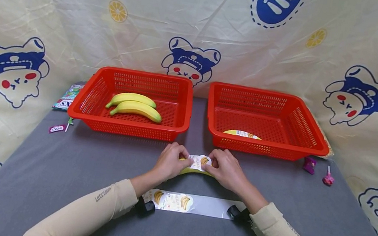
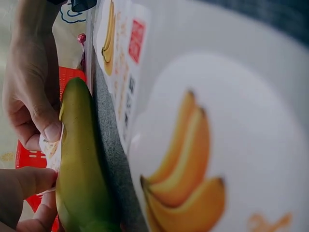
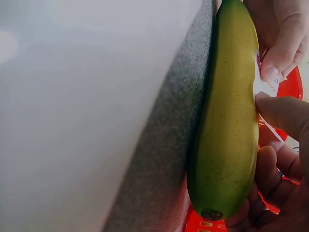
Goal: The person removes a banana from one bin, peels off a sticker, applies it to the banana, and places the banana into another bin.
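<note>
A banana (image 1: 197, 172) lies crosswise on the grey table, with a white label sticker (image 1: 196, 161) with a banana picture along its top. My left hand (image 1: 171, 159) pinches the sticker's left end between thumb and fingers. At its other end my right hand (image 1: 227, 169) pinches it, the thumb pressed close to the peel. From the right wrist, the sticker (image 3: 266, 88) stands partly off the banana (image 3: 229, 116), with an edge lifted. Under my wrists lies a label strip (image 1: 210, 207), bare on the right, with more labels (image 2: 178, 145) on its left part.
Behind my hands stand two red baskets. Two bananas (image 1: 136, 109) lie in the left basket (image 1: 129, 129); a labelled banana (image 1: 241, 134) is in the right basket (image 1: 260, 149). Small candies (image 1: 57, 128) and a lollipop (image 1: 328, 178) lie at the sides, and a snack bag (image 1: 68, 97) sits far left.
</note>
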The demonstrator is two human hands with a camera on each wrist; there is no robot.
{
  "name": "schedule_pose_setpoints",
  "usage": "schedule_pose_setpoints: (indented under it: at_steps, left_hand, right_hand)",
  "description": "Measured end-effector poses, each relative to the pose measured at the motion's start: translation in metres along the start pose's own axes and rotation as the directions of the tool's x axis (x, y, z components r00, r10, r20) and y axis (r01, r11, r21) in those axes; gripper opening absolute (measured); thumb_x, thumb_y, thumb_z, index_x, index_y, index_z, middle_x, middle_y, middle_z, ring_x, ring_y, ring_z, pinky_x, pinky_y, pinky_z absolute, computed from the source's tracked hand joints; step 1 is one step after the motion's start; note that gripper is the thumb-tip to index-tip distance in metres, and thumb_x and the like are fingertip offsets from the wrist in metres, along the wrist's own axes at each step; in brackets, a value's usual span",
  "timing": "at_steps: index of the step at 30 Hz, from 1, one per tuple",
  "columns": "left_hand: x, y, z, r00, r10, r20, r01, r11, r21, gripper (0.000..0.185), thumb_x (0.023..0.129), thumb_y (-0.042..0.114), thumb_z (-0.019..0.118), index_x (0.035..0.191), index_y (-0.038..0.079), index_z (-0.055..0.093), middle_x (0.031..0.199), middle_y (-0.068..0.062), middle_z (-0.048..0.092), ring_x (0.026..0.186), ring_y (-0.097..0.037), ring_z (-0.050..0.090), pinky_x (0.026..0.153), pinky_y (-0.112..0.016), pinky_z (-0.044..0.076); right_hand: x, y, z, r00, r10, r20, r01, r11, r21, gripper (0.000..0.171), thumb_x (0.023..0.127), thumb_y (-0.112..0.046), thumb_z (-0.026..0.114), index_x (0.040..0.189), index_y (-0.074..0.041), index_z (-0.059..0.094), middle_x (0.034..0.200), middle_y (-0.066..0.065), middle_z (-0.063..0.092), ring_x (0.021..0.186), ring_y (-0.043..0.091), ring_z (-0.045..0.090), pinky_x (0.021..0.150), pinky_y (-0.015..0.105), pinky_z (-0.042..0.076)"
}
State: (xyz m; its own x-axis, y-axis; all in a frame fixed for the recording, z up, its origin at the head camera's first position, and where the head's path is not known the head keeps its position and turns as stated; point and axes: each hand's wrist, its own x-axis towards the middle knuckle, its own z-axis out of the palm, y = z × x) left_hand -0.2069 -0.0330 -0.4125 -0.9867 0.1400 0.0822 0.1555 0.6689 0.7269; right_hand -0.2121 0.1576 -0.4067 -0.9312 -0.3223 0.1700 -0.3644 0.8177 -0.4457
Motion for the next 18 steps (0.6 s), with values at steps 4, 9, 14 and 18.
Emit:
schedule_pose_setpoints:
  at_steps: [4, 9, 14, 18]
  left_hand:
    - [0.0007, -0.0003, 0.0000, 1.000, 0.016, -0.005, -0.016, 1.000, 0.012, 0.013, 0.079, 0.021, 0.071, 0.084, 0.010, 0.065, 0.086, -0.004, 0.056, 0.088, -0.019, 0.048, 0.076, -0.031, 0.037]
    - [0.0008, -0.0012, 0.0001, 0.999, 0.046, -0.018, -0.047, 0.999, -0.020, 0.024, 0.079, 0.019, 0.071, 0.099, 0.014, 0.059, 0.086, -0.006, 0.056, 0.087, -0.018, 0.047, 0.074, -0.029, 0.037]
    - [-0.0029, -0.0033, -0.0004, 0.994, 0.107, -0.005, -0.108, 0.994, -0.034, 0.022, 0.079, 0.017, 0.072, 0.098, 0.018, 0.061, 0.093, -0.010, 0.055, 0.091, -0.018, 0.044, 0.075, -0.030, 0.037]
    - [-0.0049, -0.0040, -0.0005, 0.991, 0.131, 0.015, -0.130, 0.991, -0.041, 0.016, 0.079, 0.017, 0.072, 0.093, 0.020, 0.065, 0.097, -0.009, 0.053, 0.095, -0.018, 0.043, 0.078, -0.031, 0.038]
  right_hand:
    - [0.0006, -0.0005, 0.0011, 1.000, 0.005, -0.001, -0.005, 1.000, -0.003, 0.024, 0.074, -0.025, 0.078, 0.081, -0.013, 0.059, 0.068, -0.001, 0.049, 0.073, 0.014, 0.041, 0.062, 0.026, 0.032]
    - [0.0002, 0.0005, 0.0023, 1.000, 0.016, -0.003, -0.016, 0.999, 0.036, 0.035, 0.075, -0.024, 0.079, 0.099, -0.012, 0.056, 0.072, 0.000, 0.051, 0.069, 0.013, 0.043, 0.060, 0.025, 0.034]
    - [-0.0013, 0.0021, 0.0019, 1.000, -0.031, 0.005, 0.030, 0.998, 0.060, 0.038, 0.076, -0.023, 0.078, 0.105, -0.016, 0.056, 0.079, 0.000, 0.053, 0.073, 0.013, 0.046, 0.062, 0.025, 0.038]
    - [-0.0035, 0.0035, 0.0014, 0.995, -0.097, 0.011, 0.096, 0.994, 0.049, 0.028, 0.078, -0.022, 0.076, 0.101, -0.019, 0.061, 0.085, 0.000, 0.054, 0.081, 0.014, 0.048, 0.067, 0.026, 0.040]
